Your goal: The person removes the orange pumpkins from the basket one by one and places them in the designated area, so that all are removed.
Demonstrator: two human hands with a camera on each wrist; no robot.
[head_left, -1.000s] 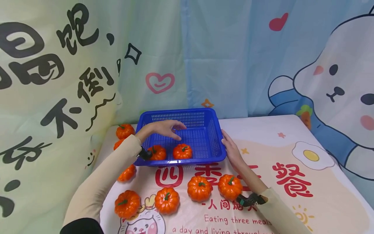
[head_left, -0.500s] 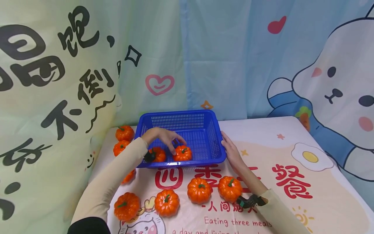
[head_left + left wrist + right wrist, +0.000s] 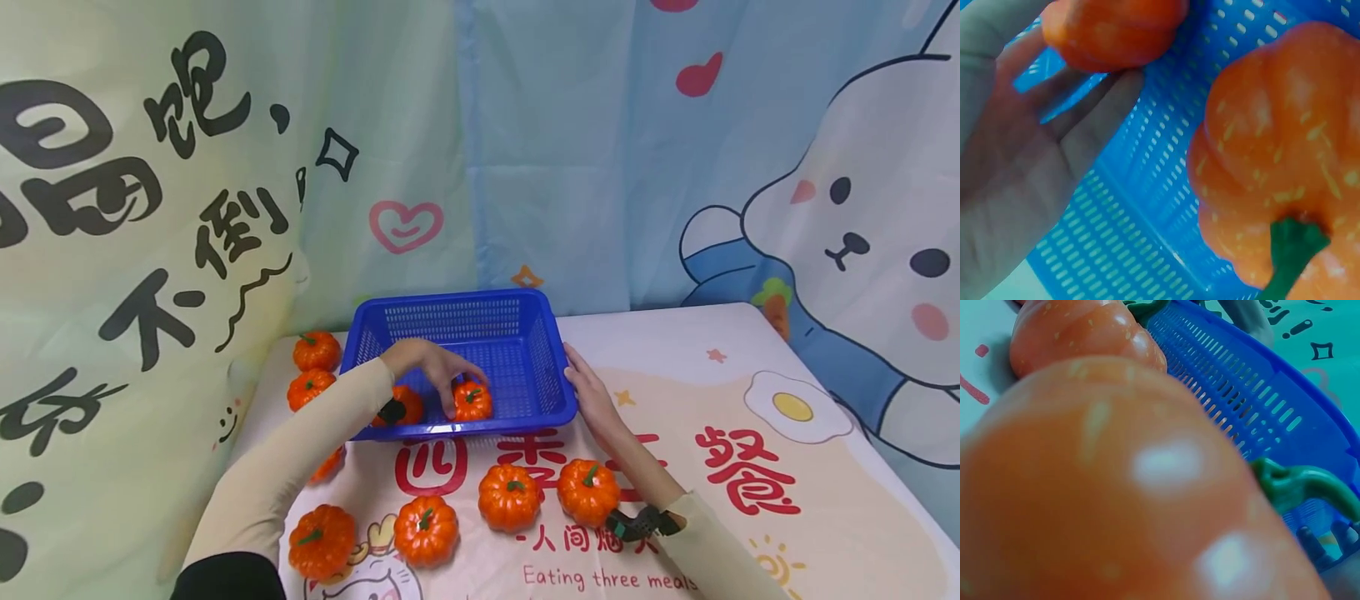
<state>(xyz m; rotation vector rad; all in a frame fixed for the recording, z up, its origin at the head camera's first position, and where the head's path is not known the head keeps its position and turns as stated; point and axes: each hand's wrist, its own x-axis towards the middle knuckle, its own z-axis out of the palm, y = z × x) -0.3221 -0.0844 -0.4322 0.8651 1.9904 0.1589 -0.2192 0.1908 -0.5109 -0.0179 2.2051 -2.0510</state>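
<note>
A blue plastic basket (image 3: pixel 480 315) with slotted walls stands on the table and holds two small orange toy pumpkins. My left hand (image 3: pixel 438 371) reaches into it and grips the right-hand pumpkin (image 3: pixel 474 402), thumb on the near left side and fingers over the far side. In the left wrist view that pumpkin (image 3: pixel 1122 31) touches the fingers. The other pumpkin (image 3: pixel 408 406) lies under my left wrist, partly hidden. My right hand (image 3: pixel 592 392) rests against the outside of the basket's right end, fingers fairly straight along the rim.
In front of the basket several pumpkins lie in a row, among them a right-hand one (image 3: pixel 588 492) close to my right wrist and a left-hand one (image 3: pixel 322 542). More pumpkins (image 3: pixel 317 352) line the left edge, partly behind my left sleeve. A printed curtain (image 3: pixel 555 167) hangs behind.
My left hand has come down from above the basket floor onto the right-hand pumpkin and taken hold of it. My right hand has stayed at the basket's right end.
</note>
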